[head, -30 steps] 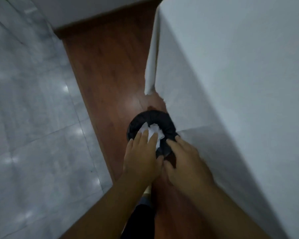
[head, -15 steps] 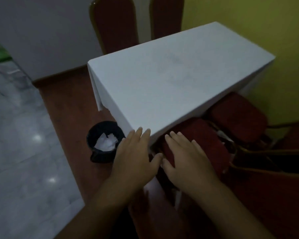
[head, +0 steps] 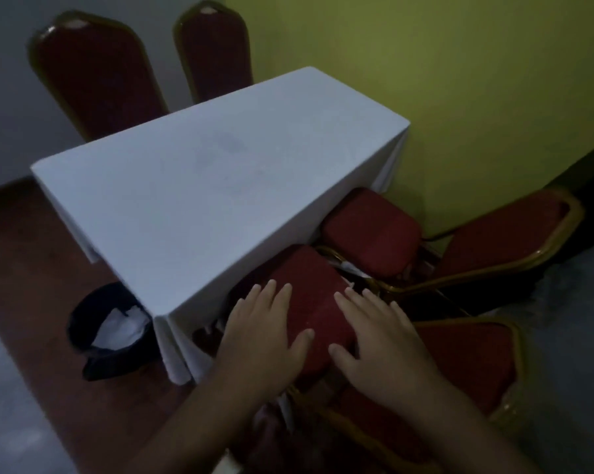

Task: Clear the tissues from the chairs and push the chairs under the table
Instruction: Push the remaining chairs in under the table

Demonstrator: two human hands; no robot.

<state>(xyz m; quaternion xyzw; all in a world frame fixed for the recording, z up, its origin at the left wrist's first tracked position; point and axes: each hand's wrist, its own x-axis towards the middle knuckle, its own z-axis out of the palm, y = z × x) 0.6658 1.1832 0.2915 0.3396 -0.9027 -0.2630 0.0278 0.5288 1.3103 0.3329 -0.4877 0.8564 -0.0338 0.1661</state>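
Both my hands hover with spread fingers over the red seat of the near chair (head: 312,295), which is partly under the white-clothed table (head: 200,186). My left hand (head: 265,333) is over the seat's left side, my right hand (head: 381,336) over its right side. Neither hand holds anything. A second red chair (head: 371,230) stands to the right, its seat near the table edge. White tissue scraps (head: 348,268) show in the gap between the two seats. A black bin (head: 97,347) with white tissues (head: 121,326) in it sits by the table's near-left corner.
Two more red chairs (head: 97,77) with gold frames stand at the table's far side against the grey wall. A yellow-green wall (head: 442,80) closes off the right. The backrests of the near chairs (head: 494,254) angle out towards me. Brown wooden floor (head: 32,241) lies on the left.
My hands left the bin, where tissue went in, and swung right over the near chair's seat. The view turned from the floor up to the table and chairs.
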